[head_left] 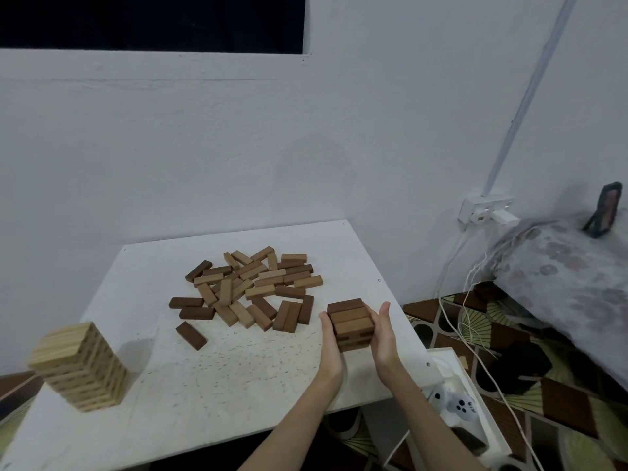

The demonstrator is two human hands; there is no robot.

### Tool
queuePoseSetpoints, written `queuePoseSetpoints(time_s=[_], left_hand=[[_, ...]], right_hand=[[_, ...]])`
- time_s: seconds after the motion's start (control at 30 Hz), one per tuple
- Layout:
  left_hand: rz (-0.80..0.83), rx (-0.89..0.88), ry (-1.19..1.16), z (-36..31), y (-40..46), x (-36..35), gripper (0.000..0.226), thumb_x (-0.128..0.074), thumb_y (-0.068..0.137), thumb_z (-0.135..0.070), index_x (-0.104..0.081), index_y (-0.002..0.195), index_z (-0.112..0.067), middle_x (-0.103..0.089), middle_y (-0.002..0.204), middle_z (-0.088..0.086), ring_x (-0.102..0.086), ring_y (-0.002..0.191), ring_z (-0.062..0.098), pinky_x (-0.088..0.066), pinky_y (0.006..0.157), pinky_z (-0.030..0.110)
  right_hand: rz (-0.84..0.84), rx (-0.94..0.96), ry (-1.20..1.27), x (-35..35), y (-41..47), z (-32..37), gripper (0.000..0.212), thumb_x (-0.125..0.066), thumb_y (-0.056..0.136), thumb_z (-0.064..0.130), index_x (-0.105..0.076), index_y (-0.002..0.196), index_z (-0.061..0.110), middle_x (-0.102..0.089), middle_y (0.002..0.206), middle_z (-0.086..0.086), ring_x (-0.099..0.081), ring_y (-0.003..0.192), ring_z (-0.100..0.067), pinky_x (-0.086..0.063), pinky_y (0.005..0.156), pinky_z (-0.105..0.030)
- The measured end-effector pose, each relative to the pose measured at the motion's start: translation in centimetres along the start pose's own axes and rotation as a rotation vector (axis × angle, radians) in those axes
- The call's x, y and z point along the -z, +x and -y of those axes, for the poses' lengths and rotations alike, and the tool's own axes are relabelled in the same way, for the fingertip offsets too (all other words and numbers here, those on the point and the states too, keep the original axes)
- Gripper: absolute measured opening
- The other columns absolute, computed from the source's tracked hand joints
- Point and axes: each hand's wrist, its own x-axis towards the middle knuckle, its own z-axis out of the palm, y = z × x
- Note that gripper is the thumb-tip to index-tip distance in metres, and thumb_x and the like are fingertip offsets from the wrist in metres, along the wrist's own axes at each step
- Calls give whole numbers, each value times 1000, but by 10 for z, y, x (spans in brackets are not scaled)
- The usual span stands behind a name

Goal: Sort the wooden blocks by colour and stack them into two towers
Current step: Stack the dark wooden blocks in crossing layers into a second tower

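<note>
Hands (331, 338) (384, 334) pressing brown stack (350, 322), controller (457, 404) in white tray (489, 419)

A single wide-angle view looks forward and down from the person's head, taking in the white table (210, 379) from its near edge to the far wall (238, 158) behind it. The left hand (331, 348) and right hand (384, 338) reach in from the near right, close below the lens, while the patterned floor (509, 368) fills the right side. Straight edges bow toward the picture's borders.
</note>
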Motion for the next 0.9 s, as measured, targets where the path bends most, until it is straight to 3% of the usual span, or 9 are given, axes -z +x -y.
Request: queuePoseSetpoints(time_s=[0.1, 0.17, 0.27, 0.37, 0.43, 0.57, 0.7, 0.83, 0.9], left_hand=[[55, -66, 87, -31, -10, 2, 69, -19, 93, -65, -50, 130, -15, -48, 139, -1, -48, 124, 9, -38, 103, 19], [19, -95, 113, -46, -3, 15, 52, -9, 102, -41, -32, 142, -16, -36, 141, -12, -32, 134, 7, -30, 100, 10], [-68, -139, 314, -68, 13, 45, 47, -26, 103, -37, -32, 143, -14, -41, 137, -6, -35, 126, 7, -25, 104, 21], [-140, -247, 471, -85, 23, 80, 29, -41, 101, -21, -54, 123, -8, -58, 114, -1, -55, 102, 13, -43, 89, 19], [-157, -295, 518, -92, 20, 99, 21, -43, 100, -12, -61, 110, -7, -63, 96, -2, -59, 88, 7, -47, 74, 11], [-227, -281, 636, -86, 8, 139, 18, -45, 98, -7, -61, 94, -13, -64, 91, -6, -60, 92, 10, -44, 80, 15], [-218, -224, 731, -70, 6, 154, 16, -45, 97, -6, -59, 101, -14, -61, 98, -5, -57, 99, 15, -45, 85, 22], [-126, -230, 898, -66, 17, 144, 26, -40, 94, 1, -55, 111, -12, -58, 105, -4, -54, 99, 8, -39, 75, 3], [-76, -280, 1026, -63, 24, 139, 33, -37, 91, 3, -54, 116, -11, -57, 107, -2, -52, 104, 13, -41, 84, 8]], right_hand=[[3, -14, -21, 7, 4, 13, 73, -17, 90, 61, -41, 141, 15, -45, 143, 1, -36, 136, -15, -24, 114, -31], [4, 45, -93, 10, 9, 28, 68, -26, 93, 57, -36, 145, 14, -37, 150, 2, -29, 141, -13, -17, 118, -32], [2, 190, -258, 5, 17, 53, 45, -45, 99, 36, -46, 138, 15, -48, 140, 5, -41, 130, -9, -28, 110, -25], [38, 301, -368, -18, 23, 67, 27, -51, 98, 20, -59, 123, 16, -59, 124, 6, -51, 117, -7, -36, 100, -20], [57, 335, -391, -39, 22, 67, 19, -52, 97, 16, -64, 110, 22, -64, 112, 10, -56, 108, -5, -40, 93, -15], [126, 284, -419, -81, 13, 42, 15, -54, 95, 15, -67, 103, 16, -66, 105, 4, -60, 100, -8, -45, 87, -16], [50, 159, -489, -103, 4, -1, 19, -50, 97, 16, -63, 112, 17, -62, 103, 7, -59, 100, -11, -44, 81, -19], [-103, 111, -638, -111, 7, -29, 33, -48, 92, 5, -56, 121, 16, -58, 113, 4, -56, 105, -15, -46, 90, -30], [-102, 182, -727, -114, 10, -35, 37, -47, 88, 0, -56, 121, 14, -60, 116, 0, -57, 107, -20, -48, 95, -36]])
